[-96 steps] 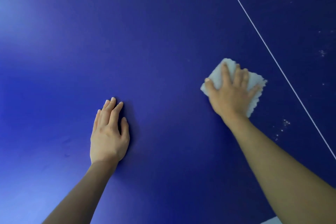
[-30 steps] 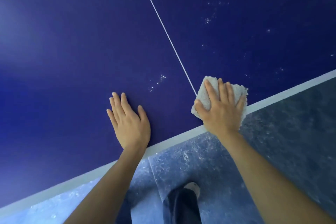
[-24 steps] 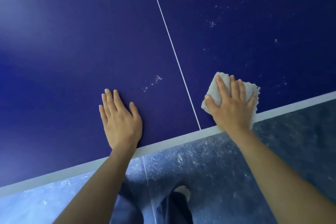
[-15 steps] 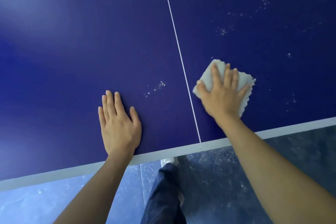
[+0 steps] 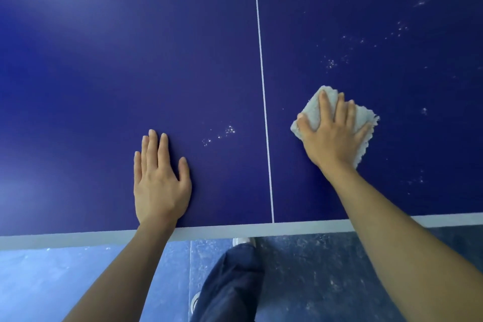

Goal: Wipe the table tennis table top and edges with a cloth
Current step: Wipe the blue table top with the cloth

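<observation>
The dark blue table tennis table [image 5: 104, 60] fills most of the view, with a thin white centre line [image 5: 262, 91] running up it and a white near edge [image 5: 235, 232]. My right hand [image 5: 332, 138] lies flat with straight fingers on a folded white cloth [image 5: 366, 123], pressing it onto the table just right of the centre line. My left hand [image 5: 160, 180] rests flat and open on the table left of the line, near the edge. White specks [image 5: 222, 133] dot the surface between my hands.
More white specks [image 5: 366, 44] scatter over the right half of the table. Below the near edge lies a blue-grey speckled floor [image 5: 326, 269]. My leg in dark trousers [image 5: 230, 282] and a white shoe [image 5: 243, 241] stand by the edge.
My right hand has slid the cloth away from the near edge and to the right of the centre line. The view has turned so the edge lies level. My left hand stays flat.
</observation>
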